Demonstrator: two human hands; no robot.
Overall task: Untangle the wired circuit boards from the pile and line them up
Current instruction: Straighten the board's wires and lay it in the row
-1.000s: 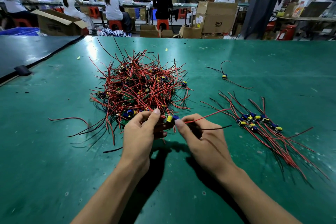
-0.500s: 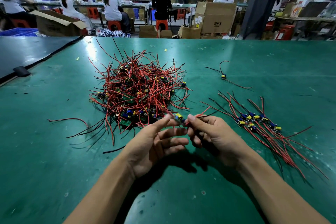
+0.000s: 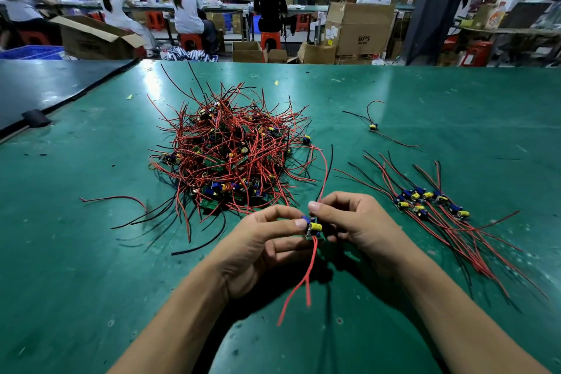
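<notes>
- Both hands sit low centre of frame, close together over the green tabletop (image 3: 91, 282).
- L hand (image 3: 258, 249): fingers curled, thumb + fingertips pinching a small circuit board (image 3: 314, 227) w/ yellow & blue parts on it.
- R hand (image 3: 358, 228): fingers curled, thumb + forefinger pinching a red wire (image 3: 325, 173) just above the board. The wire arcs up toward the right edge of the pile.
- Two red leads (image 3: 303, 279) hang from the board's underside, down btwn the wrists, ends free.
- Pile (image 3: 230, 158): centre-left of frame, above L hand. It's a dense tangle of red + black wires w/ green boards and yellow/blue parts. Stray wires splay onto the tabletop at left.
- Lined-up boards (image 3: 431, 200): right of frame, near R hand but apart from it. They form a diagonal row, wires trailing toward lower right.
- Lone board (image 3: 373, 126) w/ wires: upper right of centre, apart from pile & row.
- Dark mat (image 3: 45, 85): upper left, butting against the green surface.
- Top of frame: seated people (image 3: 186, 9) in white caps, cardboard boxes (image 3: 359, 27), red stools (image 3: 270, 39).
</notes>
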